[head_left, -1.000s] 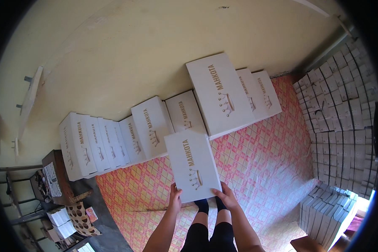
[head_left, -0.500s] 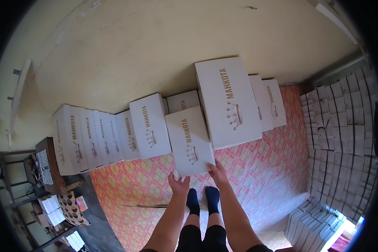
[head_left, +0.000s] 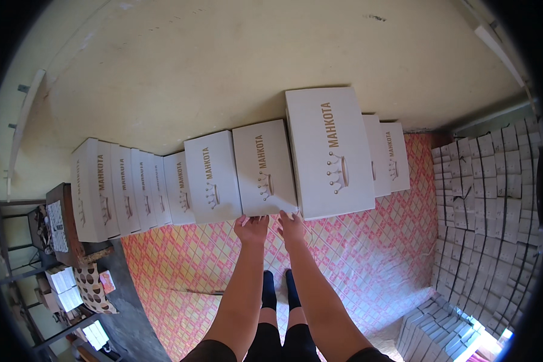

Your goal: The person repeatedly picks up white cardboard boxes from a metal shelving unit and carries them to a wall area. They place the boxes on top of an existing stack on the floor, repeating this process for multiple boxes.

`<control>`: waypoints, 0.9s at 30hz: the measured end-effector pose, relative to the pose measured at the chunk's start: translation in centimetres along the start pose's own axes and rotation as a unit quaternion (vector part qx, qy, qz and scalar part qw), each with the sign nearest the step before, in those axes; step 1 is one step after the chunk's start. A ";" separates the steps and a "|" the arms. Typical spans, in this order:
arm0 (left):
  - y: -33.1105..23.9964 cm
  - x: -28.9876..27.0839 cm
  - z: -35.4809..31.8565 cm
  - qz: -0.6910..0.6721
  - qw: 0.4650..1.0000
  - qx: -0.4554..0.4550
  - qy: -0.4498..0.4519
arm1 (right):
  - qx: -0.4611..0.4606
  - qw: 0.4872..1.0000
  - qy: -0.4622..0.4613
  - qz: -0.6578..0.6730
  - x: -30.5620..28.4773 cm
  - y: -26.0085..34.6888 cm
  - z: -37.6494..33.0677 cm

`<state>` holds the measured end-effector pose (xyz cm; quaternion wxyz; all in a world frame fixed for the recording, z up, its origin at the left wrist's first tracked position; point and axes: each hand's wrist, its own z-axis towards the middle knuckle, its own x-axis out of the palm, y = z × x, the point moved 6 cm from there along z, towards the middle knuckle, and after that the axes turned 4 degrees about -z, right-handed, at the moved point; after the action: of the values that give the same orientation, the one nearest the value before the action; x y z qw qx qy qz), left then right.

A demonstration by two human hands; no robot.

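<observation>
A white box (head_left: 263,166) with gold lettering and a crown picture lies on its stack, between a similar box (head_left: 211,175) on its left and a taller stack topped by a larger-looking box (head_left: 330,154) on its right. My left hand (head_left: 251,229) is at its front edge, fingers curled against the lower rim and partly hidden there. Close to the front right corner is my right hand (head_left: 291,226), fingers apart and tips at the edge; nothing is wrapped in it.
More white boxes (head_left: 105,193) continue the row along the beige wall (head_left: 223,60). Bundled pale packs (head_left: 482,205) are stacked high at the right, with another pile (head_left: 437,332) nearer me. Patterned red-and-cream flooring (head_left: 356,259) lies below. Shelving and a patterned cushion (head_left: 93,289) stand at the left.
The box has moved away from me, into line with the row, and covers the box seen behind it before. Both hands have gone forward with it; the right has loosened from the corner.
</observation>
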<state>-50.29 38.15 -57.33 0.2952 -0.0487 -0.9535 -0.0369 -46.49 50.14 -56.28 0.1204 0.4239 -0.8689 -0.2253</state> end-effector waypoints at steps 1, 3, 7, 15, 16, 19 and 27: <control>-0.5 -0.5 -0.2 0.031 1.000 -0.005 -0.002 | 0.012 0.998 0.049 0.022 0.3 -0.6 -0.2; -1.0 -1.6 -1.5 0.082 0.997 -0.002 -0.011 | 0.034 0.987 0.142 0.067 -0.4 -2.5 -1.6; -1.8 -2.2 -7.8 0.152 0.988 0.022 0.007 | 0.090 0.979 0.176 0.058 -6.0 -7.3 -5.3; -7.2 -2.1 -27.8 0.319 0.945 0.056 0.039 | -0.074 0.945 0.284 -0.144 -10.9 0.0 -25.7; -7.3 -1.5 -30.5 0.344 0.935 0.053 0.074 | -0.106 0.937 0.294 -0.158 -10.5 1.5 -27.8; -9.0 -0.3 -36.8 0.498 0.855 0.065 0.133 | -0.147 0.916 0.344 -0.144 -9.0 3.3 -32.4; -15.0 4.8 -55.1 0.529 0.782 0.198 0.265 | -0.304 0.759 0.505 -0.276 0.4 6.6 -44.8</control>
<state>-25.08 18.12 -9.89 0.5128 -0.4737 -0.6485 0.3034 -33.33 40.45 -14.08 0.5968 0.6387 -0.4139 -0.2543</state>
